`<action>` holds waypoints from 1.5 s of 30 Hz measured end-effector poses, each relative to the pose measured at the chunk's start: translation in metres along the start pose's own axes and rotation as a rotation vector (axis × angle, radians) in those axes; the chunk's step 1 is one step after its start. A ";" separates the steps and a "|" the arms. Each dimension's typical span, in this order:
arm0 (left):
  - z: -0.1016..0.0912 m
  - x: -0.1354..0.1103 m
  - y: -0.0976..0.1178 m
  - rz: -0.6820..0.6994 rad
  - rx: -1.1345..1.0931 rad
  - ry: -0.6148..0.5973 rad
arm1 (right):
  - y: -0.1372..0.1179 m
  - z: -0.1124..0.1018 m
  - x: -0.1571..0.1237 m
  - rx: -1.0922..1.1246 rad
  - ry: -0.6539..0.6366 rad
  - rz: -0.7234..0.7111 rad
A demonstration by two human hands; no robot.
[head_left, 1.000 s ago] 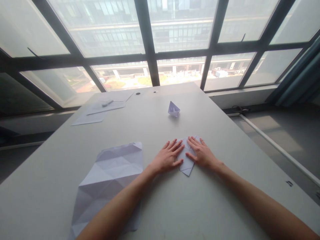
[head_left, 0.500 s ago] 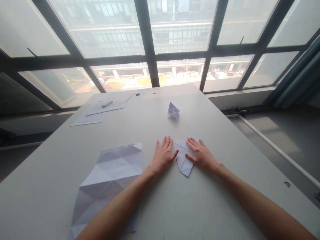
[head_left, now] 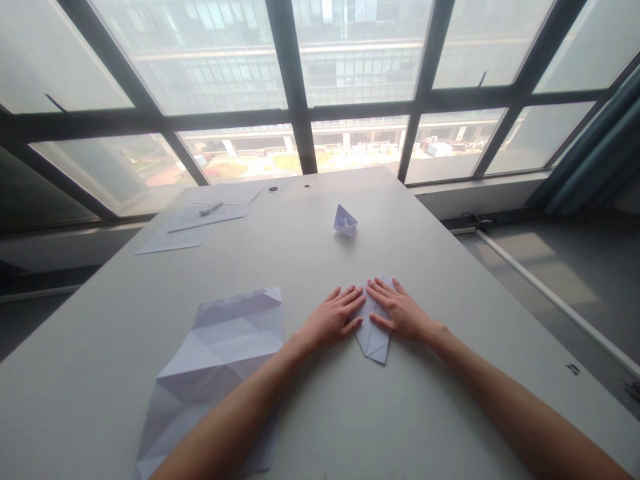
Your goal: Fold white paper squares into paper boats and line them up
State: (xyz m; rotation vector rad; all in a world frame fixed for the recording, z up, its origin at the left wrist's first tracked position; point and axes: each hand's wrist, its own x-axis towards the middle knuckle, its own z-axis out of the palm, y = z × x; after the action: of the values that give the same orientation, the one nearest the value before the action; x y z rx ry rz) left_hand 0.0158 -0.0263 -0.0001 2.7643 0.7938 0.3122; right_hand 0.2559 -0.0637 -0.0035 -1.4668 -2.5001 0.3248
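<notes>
A small folded piece of white paper (head_left: 373, 340) lies flat on the table, its lower end tapering to a blunt tip and creases running across it. My left hand (head_left: 334, 317) rests palm down on its left side, fingers stretched out over the paper's edge. Covering much of the right side is my right hand (head_left: 397, 310), flat with fingers spread and the thumb pointing towards the middle. The paper under both hands is partly hidden. Beyond them stands a small folded paper boat (head_left: 345, 221).
A large creased sheet of paper (head_left: 220, 353) lies to the left, partly under my left forearm. Further back on the white table (head_left: 280, 240) are several flat sheets (head_left: 175, 240) with a small white object (head_left: 211, 208) on top. Windows (head_left: 360, 73) stand behind the table.
My left hand has slid right onto the folded paper, its fingers now close to my right hand. The paper has turned slightly, and its lower tip points further right.
</notes>
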 end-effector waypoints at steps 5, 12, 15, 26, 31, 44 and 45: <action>-0.002 -0.001 -0.002 0.018 0.028 -0.038 | 0.000 0.001 -0.001 0.002 0.012 0.005; -0.002 -0.001 -0.002 0.016 0.043 -0.107 | -0.001 0.002 -0.002 -0.015 0.048 0.022; -0.004 0.000 -0.001 0.007 0.045 -0.109 | -0.001 0.001 -0.002 -0.025 0.062 0.050; -0.006 0.000 0.000 0.008 0.066 -0.115 | -0.001 0.004 -0.002 -0.024 0.095 0.108; -0.004 0.001 0.001 0.010 0.096 -0.125 | 0.000 0.005 -0.002 -0.024 0.093 0.133; 0.005 0.003 0.003 -0.156 0.180 -0.078 | 0.010 0.019 0.004 0.085 0.365 0.366; 0.006 0.004 0.002 -0.163 0.179 -0.079 | 0.011 0.020 0.005 0.111 0.379 0.370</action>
State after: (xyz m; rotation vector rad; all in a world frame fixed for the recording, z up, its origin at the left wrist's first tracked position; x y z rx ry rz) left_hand 0.0215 -0.0275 -0.0044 2.8303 1.0661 0.1050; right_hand 0.2570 -0.0557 -0.0258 -1.7523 -1.8882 0.2151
